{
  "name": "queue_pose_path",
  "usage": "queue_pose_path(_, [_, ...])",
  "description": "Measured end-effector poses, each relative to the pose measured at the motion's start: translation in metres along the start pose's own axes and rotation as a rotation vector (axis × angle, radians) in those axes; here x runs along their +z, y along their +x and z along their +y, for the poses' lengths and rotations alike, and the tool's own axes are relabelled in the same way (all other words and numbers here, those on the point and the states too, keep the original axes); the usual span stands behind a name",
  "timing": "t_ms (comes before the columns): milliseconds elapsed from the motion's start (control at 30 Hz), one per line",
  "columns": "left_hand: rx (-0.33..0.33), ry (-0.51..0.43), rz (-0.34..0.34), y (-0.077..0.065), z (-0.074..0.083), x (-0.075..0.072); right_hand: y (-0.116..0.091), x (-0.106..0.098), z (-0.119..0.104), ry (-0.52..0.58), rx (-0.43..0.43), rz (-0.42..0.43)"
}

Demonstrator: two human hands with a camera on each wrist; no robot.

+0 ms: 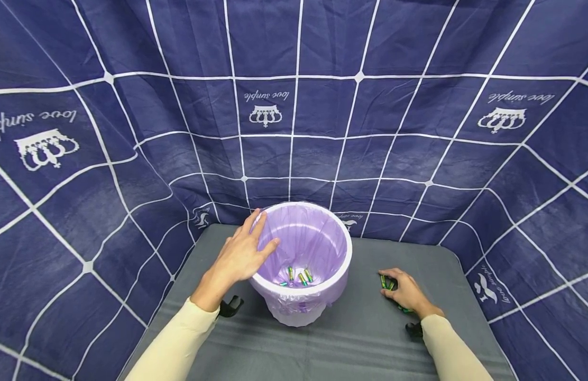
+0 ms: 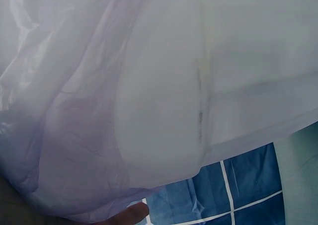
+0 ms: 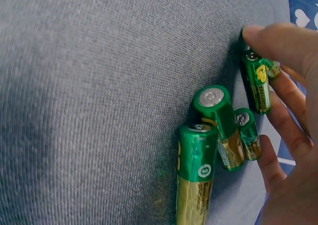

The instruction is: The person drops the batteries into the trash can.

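Observation:
A white bin (image 1: pixel 294 315) lined with a thin purple bag (image 1: pixel 301 233) stands upright on the grey surface. Several green-and-gold batteries (image 1: pixel 302 279) lie at its bottom. My left hand (image 1: pixel 241 254) rests on the bin's left rim, fingers extended and thumb over the opening. In the left wrist view, the bag and bin wall fill most of the picture. To the bin's right, my right hand (image 1: pixel 405 291) is low at the surface, its thumb and fingers around a small green battery (image 3: pixel 257 83), with another partly hidden behind it. Thicker batteries (image 3: pixel 218 125) and a small one (image 3: pixel 248 135) lie beside the fingers.
Dark blue cloth (image 1: pixel 322 106) with white grid lines hangs behind and at both sides of the grey covered surface (image 1: pixel 360 338). Black wrist straps (image 1: pixel 232 307) show under the cream sleeves. The bin stands between the two hands.

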State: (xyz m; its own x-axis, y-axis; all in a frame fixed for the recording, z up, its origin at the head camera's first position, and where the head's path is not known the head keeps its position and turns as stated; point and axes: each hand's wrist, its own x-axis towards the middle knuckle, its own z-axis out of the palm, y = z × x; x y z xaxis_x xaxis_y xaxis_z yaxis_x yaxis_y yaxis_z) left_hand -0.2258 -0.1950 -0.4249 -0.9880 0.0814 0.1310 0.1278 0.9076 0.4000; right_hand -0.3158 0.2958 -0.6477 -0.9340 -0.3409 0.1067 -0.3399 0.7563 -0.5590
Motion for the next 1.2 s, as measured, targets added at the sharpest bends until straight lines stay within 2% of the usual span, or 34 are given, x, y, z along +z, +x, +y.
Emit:
queue_pose_path(500, [0.005, -0.012, 0.009, 0.002, 0.001, -0.003, -0.001, 0.0, -0.004, -0.013, 0.017, 0.059])
queue_pose_path(833, [0.009, -0.018, 0.008, 0.0, 0.0, -0.001, 0.0, -0.003, -0.008, -0.019, -0.054, 0.186])
queue_pose_path(1067, [0.002, -0.015, 0.004, 0.0, -0.001, 0.001, 0.002, -0.011, -0.025, 0.022, -0.018, 0.179])
queue_pose_path(1200, [-0.005, -0.016, 0.004, -0.001, -0.001, 0.002, 0.002, -0.018, -0.039, 0.026, -0.049, 0.207])
